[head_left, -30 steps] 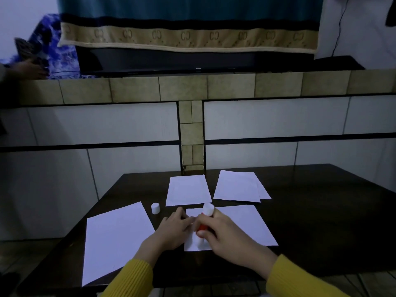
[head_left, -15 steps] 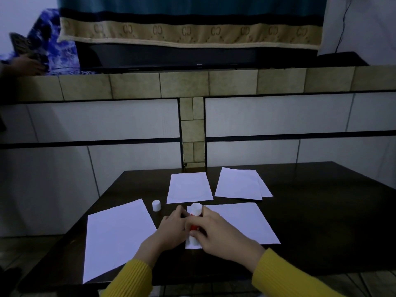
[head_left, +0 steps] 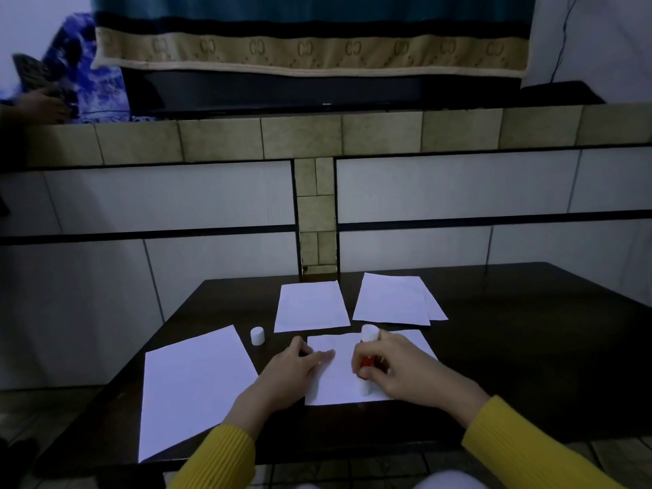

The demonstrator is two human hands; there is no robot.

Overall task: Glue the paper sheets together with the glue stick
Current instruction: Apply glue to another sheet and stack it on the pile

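Observation:
A white sheet of paper [head_left: 338,379] lies in front of me on the dark table [head_left: 529,347]. My right hand [head_left: 398,372] grips a red and white glue stick [head_left: 367,347], its lower end down on the sheet. My left hand [head_left: 296,365] rests with straight fingers on the sheet's left part. The glue stick's white cap [head_left: 257,336] stands on the table to the left. More white sheets lie around: a large one at the front left [head_left: 190,386], one at the back middle [head_left: 310,305] and an overlapping pair at the back right [head_left: 395,300].
A tiled wall and ledge [head_left: 317,135] rise behind the table. A patterned cloth [head_left: 310,47] hangs over a dark screen on the ledge. Another person's hand [head_left: 42,104] shows at the far left.
My right hand has carried the glue stick across the sheet, first to the left, then back to the right. My left hand has stayed on the sheet's left part.

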